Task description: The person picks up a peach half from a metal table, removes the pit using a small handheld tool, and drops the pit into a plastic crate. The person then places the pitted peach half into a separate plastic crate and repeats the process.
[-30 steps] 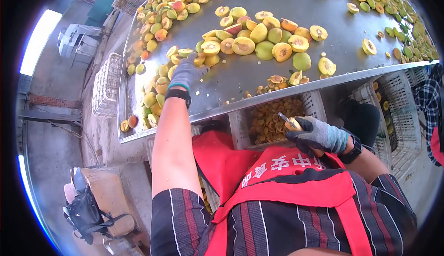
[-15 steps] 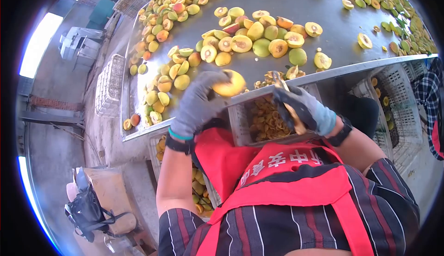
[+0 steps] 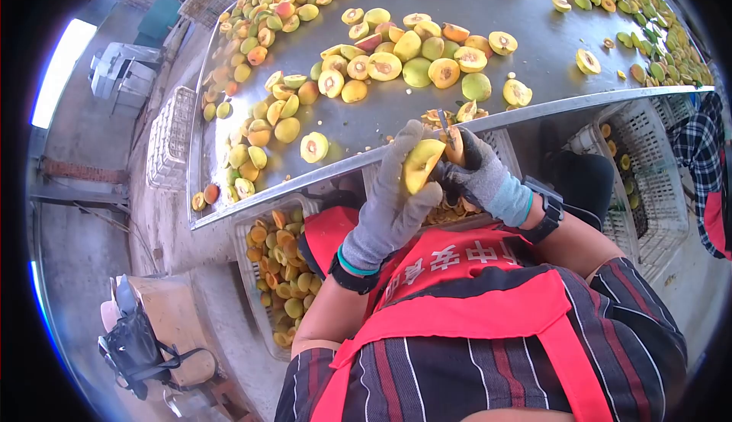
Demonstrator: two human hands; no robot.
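Observation:
My left hand [image 3: 393, 201], in a grey glove, is closed around a yellow peach half [image 3: 421, 166], whose cut side is turned partly away. Close beside it, my right hand [image 3: 492, 182] grips a knife [image 3: 455, 147] with a wooden handle; its dark blade points up toward the table. Both hands are in front of the table's near edge. Beyond them lies a pile of halved peaches [image 3: 415, 52] on the metal table [image 3: 526, 25]. One cut half [image 3: 313, 147] rests near the edge, left of my hands.
Below the table edge, a crate [image 3: 248, 250] full of peach halves stands at the left. Under my hands, another crate [image 3: 503, 147] contains scraps. Further crates [image 3: 659, 186] stand at the right, near a person's checked sleeve [image 3: 701, 147]. A black bag [image 3: 137, 342] lies on a cardboard box [image 3: 179, 308].
My left hand has moved right and toward me with the peach, meeting the right hand. The knife now points up beside the fruit. A cut half shows where my left hand was.

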